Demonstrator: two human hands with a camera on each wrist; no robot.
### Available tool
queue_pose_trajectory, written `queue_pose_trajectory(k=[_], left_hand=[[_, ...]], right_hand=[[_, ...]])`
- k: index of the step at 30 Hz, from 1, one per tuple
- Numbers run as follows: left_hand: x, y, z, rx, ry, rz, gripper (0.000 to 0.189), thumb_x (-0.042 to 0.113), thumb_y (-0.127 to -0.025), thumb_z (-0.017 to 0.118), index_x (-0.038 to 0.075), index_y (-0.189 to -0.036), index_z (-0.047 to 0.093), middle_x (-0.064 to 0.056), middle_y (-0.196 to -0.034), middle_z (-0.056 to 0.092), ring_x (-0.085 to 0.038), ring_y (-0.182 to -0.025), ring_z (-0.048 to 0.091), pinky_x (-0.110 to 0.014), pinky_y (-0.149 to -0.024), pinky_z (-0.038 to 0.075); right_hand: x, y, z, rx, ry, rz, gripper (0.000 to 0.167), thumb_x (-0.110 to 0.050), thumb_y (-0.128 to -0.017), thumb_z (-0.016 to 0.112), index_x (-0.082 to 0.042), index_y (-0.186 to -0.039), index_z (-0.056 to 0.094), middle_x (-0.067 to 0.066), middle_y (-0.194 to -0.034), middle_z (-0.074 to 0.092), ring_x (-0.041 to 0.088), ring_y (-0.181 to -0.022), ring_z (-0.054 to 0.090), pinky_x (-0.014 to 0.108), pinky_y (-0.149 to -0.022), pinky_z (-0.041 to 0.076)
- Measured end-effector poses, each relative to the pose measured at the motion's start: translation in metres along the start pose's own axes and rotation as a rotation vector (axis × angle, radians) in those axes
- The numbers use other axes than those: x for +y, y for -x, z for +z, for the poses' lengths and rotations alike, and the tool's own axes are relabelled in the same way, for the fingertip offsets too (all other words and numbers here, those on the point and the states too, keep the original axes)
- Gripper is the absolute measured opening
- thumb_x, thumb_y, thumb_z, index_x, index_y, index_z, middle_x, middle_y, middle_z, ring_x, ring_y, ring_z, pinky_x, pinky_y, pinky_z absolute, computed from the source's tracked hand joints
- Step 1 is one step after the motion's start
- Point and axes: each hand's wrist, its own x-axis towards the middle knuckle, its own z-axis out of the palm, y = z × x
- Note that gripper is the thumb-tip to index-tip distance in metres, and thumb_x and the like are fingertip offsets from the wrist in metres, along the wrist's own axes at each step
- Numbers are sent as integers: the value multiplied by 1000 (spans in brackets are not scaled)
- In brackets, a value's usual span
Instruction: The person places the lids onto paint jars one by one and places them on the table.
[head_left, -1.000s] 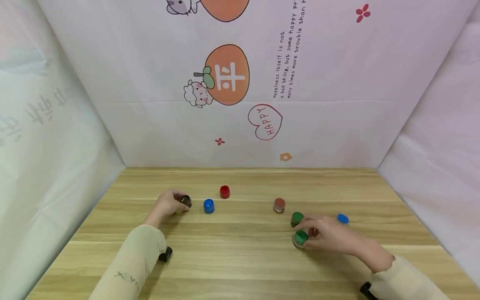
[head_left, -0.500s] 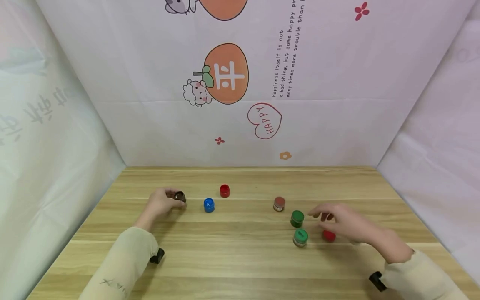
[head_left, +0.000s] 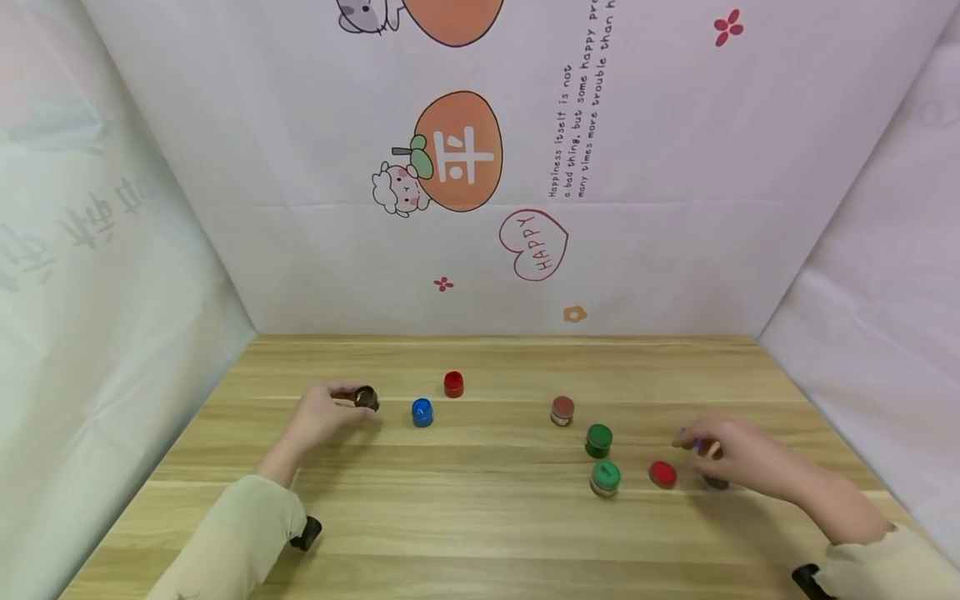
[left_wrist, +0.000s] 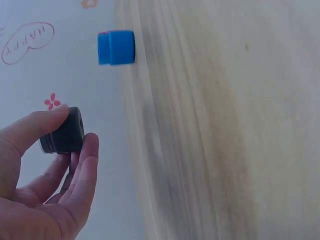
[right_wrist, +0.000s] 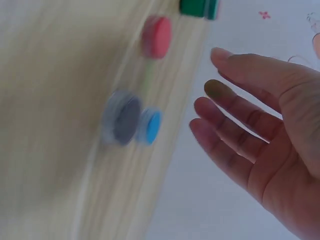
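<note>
At the left of the table my left hand (head_left: 324,417) pinches a small open jar of dark brown paint (head_left: 366,398) between thumb and fingers. The left wrist view shows this jar (left_wrist: 69,131) tipped on its side, its base edge by the fingertips. Over on the right, my right hand (head_left: 750,457) hovers with loosely bent fingers and nothing in them. Beneath and beside it lie a dark lid (head_left: 717,482), a blue lid (right_wrist: 151,126) and a red lid (head_left: 663,475). One fingertip (right_wrist: 218,90) carries an olive stain.
Open blue (head_left: 422,412) and red (head_left: 453,384) paint jars stand right of the left hand. A reddish-brown-topped jar (head_left: 562,411) and two green-topped jars, one darker (head_left: 598,441) and one lighter (head_left: 605,478), stand right of centre. A printed white cloth (head_left: 645,250) rises behind the table (head_left: 450,533).
My right hand has left the lighter green jar and moved right, uncovering the red lid and part of the dark one. The left hand has shifted slightly left with the dark jar.
</note>
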Motion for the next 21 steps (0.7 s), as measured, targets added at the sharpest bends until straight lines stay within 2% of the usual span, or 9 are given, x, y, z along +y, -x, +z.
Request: queue_pose_trajectory(k=[3, 9, 15, 21], left_hand=[[3, 4, 3, 2, 22, 5, 50, 12, -86, 83, -9, -128, 64, -23, -117, 69, -37, -105, 69, -46, -90, 55], [11, 11, 11, 2, 58, 8, 49, 8, -85, 84, -11, -126, 64, -25, -119, 69, -37, -105, 70, -42, -87, 57], [14, 15, 19, 3, 91, 13, 47, 8, -84, 84, -9, -123, 66, -23, -116, 70, -36, -104, 70, -40, -84, 58], [19, 19, 27, -3, 137, 5, 45, 6, -82, 85, -9, -120, 68, -22, -114, 71, -35, -103, 71, -34, -80, 58]], right_hand=[[10, 9, 0, -31, 24, 30, 30, -5, -81, 84, 5, -107, 73, 13, -104, 71, 14, -81, 63, 27, -65, 56], [23, 17, 4, -65, 65, 84, 39, -12, -75, 90, 3, -108, 75, 2, -97, 66, 12, -79, 63, 26, -65, 54], [29, 20, 10, -57, 94, 94, 35, -9, -72, 91, -4, -103, 76, -3, -93, 64, 7, -77, 59, 25, -64, 52], [32, 18, 9, -76, 85, 91, 32, -3, -73, 89, -3, -102, 75, -2, -93, 64, 5, -77, 56, 26, -64, 51]])
